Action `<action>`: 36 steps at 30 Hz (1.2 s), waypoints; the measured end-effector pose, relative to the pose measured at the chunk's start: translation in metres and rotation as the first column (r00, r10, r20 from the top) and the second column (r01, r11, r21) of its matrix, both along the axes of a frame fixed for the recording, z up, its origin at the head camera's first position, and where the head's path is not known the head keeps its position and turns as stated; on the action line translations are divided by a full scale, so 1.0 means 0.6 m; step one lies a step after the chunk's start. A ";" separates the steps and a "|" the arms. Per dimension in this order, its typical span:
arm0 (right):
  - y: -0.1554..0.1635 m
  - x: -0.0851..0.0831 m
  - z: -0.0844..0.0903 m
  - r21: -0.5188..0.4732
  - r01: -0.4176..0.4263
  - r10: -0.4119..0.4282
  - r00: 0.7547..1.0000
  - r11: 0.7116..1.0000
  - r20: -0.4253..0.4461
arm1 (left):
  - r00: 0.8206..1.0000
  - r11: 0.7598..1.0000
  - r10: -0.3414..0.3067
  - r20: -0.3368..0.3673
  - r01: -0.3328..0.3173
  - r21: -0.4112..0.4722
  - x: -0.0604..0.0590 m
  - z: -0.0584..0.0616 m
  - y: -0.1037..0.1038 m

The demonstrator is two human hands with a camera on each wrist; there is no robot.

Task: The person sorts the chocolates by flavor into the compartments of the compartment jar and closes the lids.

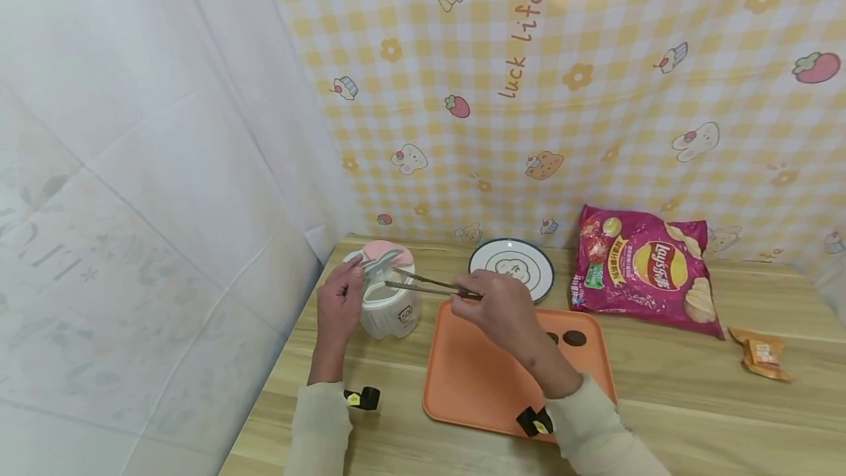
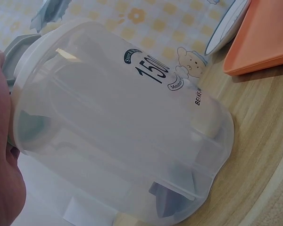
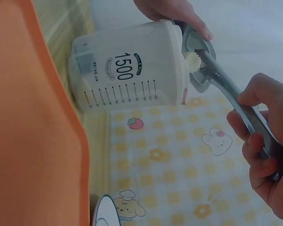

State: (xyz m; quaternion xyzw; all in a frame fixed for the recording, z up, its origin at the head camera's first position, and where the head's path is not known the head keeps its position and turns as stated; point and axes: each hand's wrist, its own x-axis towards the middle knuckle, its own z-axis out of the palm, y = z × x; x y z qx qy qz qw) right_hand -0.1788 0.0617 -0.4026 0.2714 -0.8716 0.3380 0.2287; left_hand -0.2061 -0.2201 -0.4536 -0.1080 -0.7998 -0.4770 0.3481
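A clear plastic storage jar (image 1: 390, 314) marked 1500 stands at the table's left, its grey-green flip lid (image 3: 208, 82) raised. My left hand (image 1: 340, 300) holds that lid at the jar's rim. My right hand (image 1: 496, 307) grips metal tongs (image 3: 231, 92), their tips at the jar's mouth. A small pale piece (image 3: 192, 61) sits at the tong tips; its kind is unclear. Through the jar's cloudy wall show a purplish wrapped piece (image 2: 172, 200) and pale shapes near the bottom.
Right of the jar lies an orange tray (image 1: 476, 380) with dark round biscuits (image 1: 574, 338), partly behind my right arm. Behind it are a white plate (image 1: 543, 270) and a purple Lay's chip bag (image 1: 641, 270). An orange wrapped snack (image 1: 761, 355) lies far right.
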 end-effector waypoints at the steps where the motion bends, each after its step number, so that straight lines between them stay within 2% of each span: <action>1: -0.001 0.000 -0.001 -0.004 0.000 0.000 1.000 1.000 -0.002 | 1.000 1.000 -0.002 -0.004 0.002 0.004 0.000 0.001 0.001; 8: -0.004 0.001 -0.006 -0.020 -0.009 0.009 1.000 1.000 0.009 | 1.000 1.000 0.001 -0.011 -0.002 -0.009 -0.001 -0.006 -0.002; 18: -0.002 0.002 -0.008 0.002 0.005 -0.005 1.000 1.000 -0.016 | 1.000 1.000 0.013 -0.003 -0.013 -0.020 0.001 -0.004 -0.002; 36: 0.012 0.006 -0.009 0.030 0.024 -0.024 1.000 0.999 -0.005 | 1.000 0.999 0.022 -0.018 -0.023 -0.026 -0.001 -0.006 -0.003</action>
